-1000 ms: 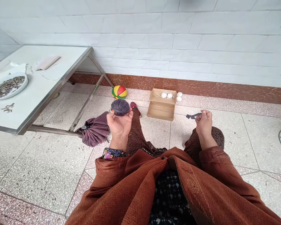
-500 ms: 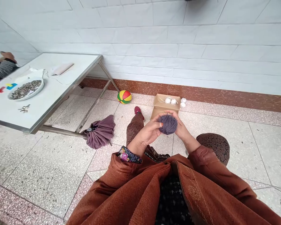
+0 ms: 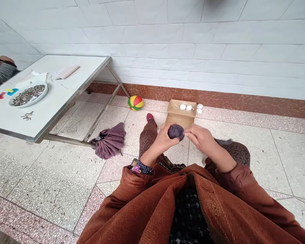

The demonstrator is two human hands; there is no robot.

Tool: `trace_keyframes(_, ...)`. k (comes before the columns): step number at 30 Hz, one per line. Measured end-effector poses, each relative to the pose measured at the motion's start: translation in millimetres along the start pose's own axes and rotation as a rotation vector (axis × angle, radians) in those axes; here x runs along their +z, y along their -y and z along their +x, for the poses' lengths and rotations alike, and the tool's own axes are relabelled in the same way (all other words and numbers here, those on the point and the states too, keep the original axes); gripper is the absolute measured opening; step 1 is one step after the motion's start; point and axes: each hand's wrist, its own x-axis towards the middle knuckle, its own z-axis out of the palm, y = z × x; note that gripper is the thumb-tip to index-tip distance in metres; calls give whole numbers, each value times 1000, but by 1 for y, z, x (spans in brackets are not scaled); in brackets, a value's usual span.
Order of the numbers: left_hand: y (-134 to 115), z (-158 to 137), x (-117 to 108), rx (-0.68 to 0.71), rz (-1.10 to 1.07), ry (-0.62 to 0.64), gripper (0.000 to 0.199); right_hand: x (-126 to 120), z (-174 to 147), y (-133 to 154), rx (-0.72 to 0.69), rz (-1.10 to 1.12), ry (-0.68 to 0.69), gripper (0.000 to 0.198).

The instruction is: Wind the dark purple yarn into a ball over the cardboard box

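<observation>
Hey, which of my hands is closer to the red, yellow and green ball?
Left. Your left hand, holding the yarn ball, is below and right of the multicoloured ball in view; your right hand is farther right.

I see bright, diffuse light | white wall (image 3: 147, 37) beyond the right fingers (image 3: 193, 131) looks pale | grey strand (image 3: 225, 141) right of them blurred | edges stretched
</observation>
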Motion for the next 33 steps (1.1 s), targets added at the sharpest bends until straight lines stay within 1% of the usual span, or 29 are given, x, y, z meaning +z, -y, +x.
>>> trace_keyframes(1,0,-2,0,-3,-33,98,61,-2,6,-4,26,-2,-52,36)
trace_keyframes(2,1,-5,0,-13,-116,202,62,-2,9,-9,60,10,-99,36)
trace_keyframes(4,2,-10,2,-42,-368,362,63,4,9,-19,170,67,-158,37)
trace_keyframes(6,3,-14,5,-80,-622,433,66,16,1,-26,304,156,-163,38)
trace_keyframes(7,4,-14,7,-101,-718,432,67,23,-6,-28,360,199,-146,38)
trace_keyframes(9,5,-13,9,-139,-829,365,66,33,-18,-26,405,253,-87,36)
trace_keyframes(11,6,-11,10,-151,-848,242,63,36,-26,-21,370,262,-5,32)
trace_keyframes(13,8,-8,12,-136,-832,136,62,34,-29,-15,319,252,68,25)
trace_keyframes(16,8,-6,14,-111,-840,87,64,27,-27,-8,313,267,115,17)
trace_keyframes(19,4,-7,15,-121,-902,57,62,24,-26,-6,361,379,123,15)
trace_keyframes(20,2,-7,14,-130,-923,41,61,24,-27,-6,377,434,128,16)
trace_keyframes(23,-6,-9,12,-159,-974,13,57,29,-32,-6,420,589,149,30)
trace_keyframes(25,-11,-10,10,-166,-986,-18,56,32,-35,-7,444,650,145,35)
trace_keyframes(28,-17,-11,8,-168,-983,-68,57,36,-37,-9,499,640,73,38)
trace_keyframes(30,-19,-12,8,-170,-972,-85,58,38,-36,-10,533,602,31,47)
trace_keyframes(32,-20,-12,8,-170,-964,-82,60,42,-34,-10,544,584,53,58)
trace_keyframes(33,-20,-12,8,-165,-963,-75,60,44,-34,-9,539,582,79,60)
